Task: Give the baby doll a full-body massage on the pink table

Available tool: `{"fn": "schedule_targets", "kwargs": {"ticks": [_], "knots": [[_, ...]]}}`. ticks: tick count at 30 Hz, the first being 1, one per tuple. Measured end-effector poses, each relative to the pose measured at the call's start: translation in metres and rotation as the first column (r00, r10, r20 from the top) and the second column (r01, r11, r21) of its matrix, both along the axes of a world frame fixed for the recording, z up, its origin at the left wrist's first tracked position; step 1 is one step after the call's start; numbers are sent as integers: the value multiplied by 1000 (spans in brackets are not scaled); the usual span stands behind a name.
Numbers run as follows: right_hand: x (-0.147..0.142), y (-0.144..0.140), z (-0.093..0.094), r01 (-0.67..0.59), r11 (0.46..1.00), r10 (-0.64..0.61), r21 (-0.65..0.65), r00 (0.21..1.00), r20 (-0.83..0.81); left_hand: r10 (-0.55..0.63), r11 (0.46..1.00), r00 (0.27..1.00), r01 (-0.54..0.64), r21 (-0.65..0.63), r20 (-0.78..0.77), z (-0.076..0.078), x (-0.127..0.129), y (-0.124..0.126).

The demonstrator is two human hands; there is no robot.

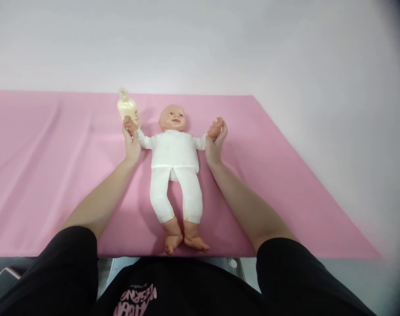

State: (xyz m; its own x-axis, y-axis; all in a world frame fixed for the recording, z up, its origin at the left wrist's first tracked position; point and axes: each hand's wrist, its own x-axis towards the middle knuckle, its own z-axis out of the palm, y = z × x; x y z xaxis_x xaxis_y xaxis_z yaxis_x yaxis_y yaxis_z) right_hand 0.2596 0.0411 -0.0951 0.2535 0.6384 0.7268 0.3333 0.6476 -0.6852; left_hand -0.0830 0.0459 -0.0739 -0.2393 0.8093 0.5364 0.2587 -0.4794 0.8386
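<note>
Doll (pixel 175 153) lies face-up between both hands: left hand (pixel 131 140) clamped on one doll wrist, right hand (pixel 216 142) on the other. Bottle (pixel 127 106) stands just beyond the left hand. Pink sheet (pixel 285 184) lies open outside each hand; doll's feet near its front edge.

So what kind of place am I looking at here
Probably an infant-care practice station rather than a home nursery. A baby doll in white clothes lies face up on a pink sheet, a pump bottle stands by its head, and the left hand and right hand hold its arms.
</note>
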Motion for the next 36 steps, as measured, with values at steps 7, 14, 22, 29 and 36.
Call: {"fn": "schedule_targets", "kwargs": {"ticks": [7, 14, 22, 29, 36], "knots": [[16, 22, -22, 114, 975, -163, -192, 952, -258, 210, 977, 974, -211, 5, 83, -27, -19, 35], [-5, -11, 11, -64, 998, 65, -29, 997, 34, -37, 998, 987, 45, 48, -159, -1, 0, -6], [-23, -40, 35, -120, 984, 169, -132, 862, 479, -157, 968, 692, 249, 30, -704, 14, 24, -28], [-21, -38, 32, -106, 989, 139, -105, 912, 386, -107, 980, 822, 182, 80, -559, 12, 22, -29], [-1, -4, 2, 10, 1000, -9, -8, 1000, 27, -10, 998, 989, 19, 62, -144, -1, 4, -5]]}}
